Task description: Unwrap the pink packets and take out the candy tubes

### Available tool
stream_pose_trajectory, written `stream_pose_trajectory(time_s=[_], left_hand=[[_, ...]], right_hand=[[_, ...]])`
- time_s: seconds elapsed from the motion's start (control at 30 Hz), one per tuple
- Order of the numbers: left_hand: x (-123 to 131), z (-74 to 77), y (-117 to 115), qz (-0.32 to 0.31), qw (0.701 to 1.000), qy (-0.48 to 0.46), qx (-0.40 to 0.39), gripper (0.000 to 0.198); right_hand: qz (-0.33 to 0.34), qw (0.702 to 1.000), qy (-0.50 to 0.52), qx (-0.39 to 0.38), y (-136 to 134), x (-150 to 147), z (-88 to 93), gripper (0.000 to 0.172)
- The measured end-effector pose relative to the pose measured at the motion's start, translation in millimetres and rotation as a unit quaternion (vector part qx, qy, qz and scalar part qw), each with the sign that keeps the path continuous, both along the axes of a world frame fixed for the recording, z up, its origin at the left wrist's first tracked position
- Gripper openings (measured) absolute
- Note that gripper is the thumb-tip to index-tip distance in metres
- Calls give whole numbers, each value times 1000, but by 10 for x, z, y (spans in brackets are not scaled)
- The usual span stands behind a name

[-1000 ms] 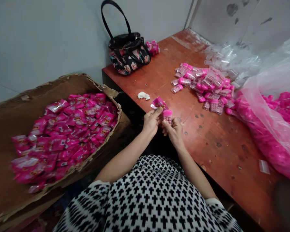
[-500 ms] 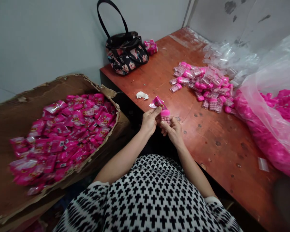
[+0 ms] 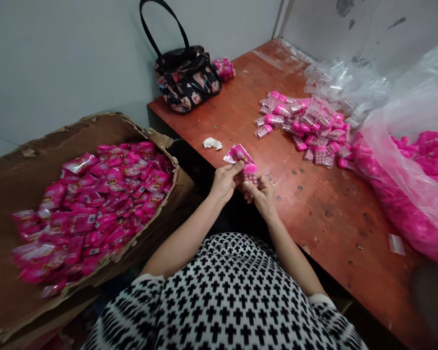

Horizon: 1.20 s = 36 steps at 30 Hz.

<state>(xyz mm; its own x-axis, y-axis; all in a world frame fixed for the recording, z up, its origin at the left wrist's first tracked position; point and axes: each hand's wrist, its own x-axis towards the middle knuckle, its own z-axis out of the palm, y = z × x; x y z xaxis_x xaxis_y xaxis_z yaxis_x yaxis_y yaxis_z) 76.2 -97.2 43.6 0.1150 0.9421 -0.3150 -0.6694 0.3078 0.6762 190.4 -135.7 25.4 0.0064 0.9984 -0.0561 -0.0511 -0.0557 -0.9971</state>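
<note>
Red table (image 3: 336, 214) edge: both hands pinch pink packet (image 3: 238, 154) and bottle (image 3: 251, 174).

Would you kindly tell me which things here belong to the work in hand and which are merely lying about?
In hand:
- pink wrapper, in the left hand
- pink-capped bottle, in the right hand
- heap of bottles
- box of packets
- bag of pink caps

Lying about:
- handbag
- white scrap

black-and-white cross-patterned top, short sleeves with white cuffs, bare forearms
</note>
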Motion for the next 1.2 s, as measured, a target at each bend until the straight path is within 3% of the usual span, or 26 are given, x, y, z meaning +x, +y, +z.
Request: stream_pose_trajectory(time_s=[0.33, 0.47, 0.67, 0.9, 1.07, 1.2], left_hand=[[-40, -28, 29, -64, 996, 46, 45, 33], [-25, -19, -16, -79, 992, 85, 49, 33], [-92, -20, -34, -100, 981, 148, 79, 32], [-33, -29, -64, -65, 995, 67, 20, 32], [-15, -41, -155, -108, 991, 80, 15, 33], [-71, -27, -122, -61, 996, 62, -1, 32]], right_hand=[[2, 1000, 21, -2, 9, -28, -52, 30], [-30, 1000, 4, 8, 6, -14, -47, 29], [-6, 996, 73, -44, -26, -42, -10, 28], [-40, 997, -56, 16, -37, -62, 36, 25], [3, 995, 82, -50, -16, -54, 1, 31], [21, 989, 134, -60, -42, -35, -15, 36]])
